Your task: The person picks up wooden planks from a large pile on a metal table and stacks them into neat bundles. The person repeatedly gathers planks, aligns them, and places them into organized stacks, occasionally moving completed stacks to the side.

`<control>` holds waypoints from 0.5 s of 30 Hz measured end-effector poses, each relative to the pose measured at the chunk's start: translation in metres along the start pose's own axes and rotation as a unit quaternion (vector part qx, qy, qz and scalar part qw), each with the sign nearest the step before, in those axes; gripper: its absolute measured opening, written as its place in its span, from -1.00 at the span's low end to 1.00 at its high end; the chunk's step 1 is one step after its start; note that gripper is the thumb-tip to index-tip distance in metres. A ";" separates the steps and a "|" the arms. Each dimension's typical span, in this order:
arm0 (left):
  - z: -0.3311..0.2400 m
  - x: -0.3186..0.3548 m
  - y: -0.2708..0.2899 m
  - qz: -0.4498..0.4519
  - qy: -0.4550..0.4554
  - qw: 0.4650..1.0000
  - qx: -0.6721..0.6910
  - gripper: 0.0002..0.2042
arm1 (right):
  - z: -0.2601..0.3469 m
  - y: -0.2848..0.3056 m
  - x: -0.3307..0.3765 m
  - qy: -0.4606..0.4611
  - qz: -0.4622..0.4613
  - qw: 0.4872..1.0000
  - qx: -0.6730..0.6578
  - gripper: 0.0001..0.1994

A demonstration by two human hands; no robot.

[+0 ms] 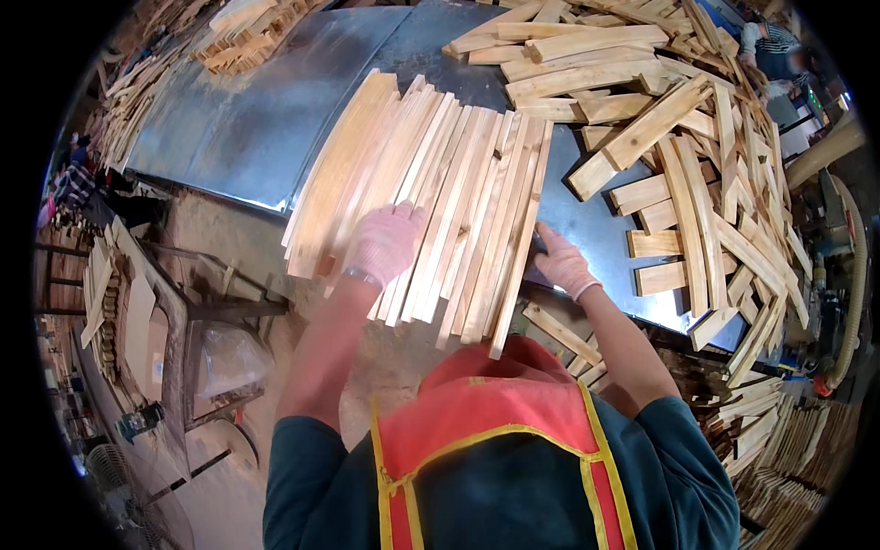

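Note:
A row of pale wooden slats (458, 202) lies side by side across the metal table, their near ends jutting past its edge. My left hand (387, 240), in a light knitted glove, rests on top of the slats left of the middle, fingers lying over them. At the right side of the row is my right hand (561, 261), gloved too, with its fingers stretched toward the outermost slat. Part of these fingers is hidden, and I cannot tell whether they touch the wood. A wider board (339, 174) forms the row's left end.
A loose heap of wooden pieces (642, 147) covers the right of the metal table (247, 119). Stacked wood (252, 37) stands at the far left. Below left is a metal-framed stand (183, 339). More boards (788, 467) lie at lower right. A person (775, 50) is at far right.

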State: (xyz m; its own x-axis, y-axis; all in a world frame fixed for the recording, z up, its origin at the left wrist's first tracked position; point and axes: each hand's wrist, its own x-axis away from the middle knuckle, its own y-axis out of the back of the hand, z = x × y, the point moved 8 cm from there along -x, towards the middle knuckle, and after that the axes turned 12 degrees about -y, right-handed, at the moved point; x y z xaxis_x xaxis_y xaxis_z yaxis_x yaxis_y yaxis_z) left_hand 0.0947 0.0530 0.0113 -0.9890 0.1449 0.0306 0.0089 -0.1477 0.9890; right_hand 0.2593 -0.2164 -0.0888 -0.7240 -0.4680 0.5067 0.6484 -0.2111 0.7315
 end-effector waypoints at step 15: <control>-0.179 0.138 -0.135 -0.051 0.475 0.345 0.808 -0.41 | 0.020 -0.001 -0.034 0.009 0.170 0.898 -0.405 0.01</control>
State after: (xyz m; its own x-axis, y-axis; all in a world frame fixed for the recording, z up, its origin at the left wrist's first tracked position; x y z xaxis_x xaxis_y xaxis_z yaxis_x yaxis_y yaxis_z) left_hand -0.0690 -0.0818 -0.1437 -0.5914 -0.4308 0.6817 -0.7215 0.6602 -0.2088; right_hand 0.2787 -0.1835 -0.0976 -0.4528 -0.6363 0.6246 0.7950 -0.6052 -0.0402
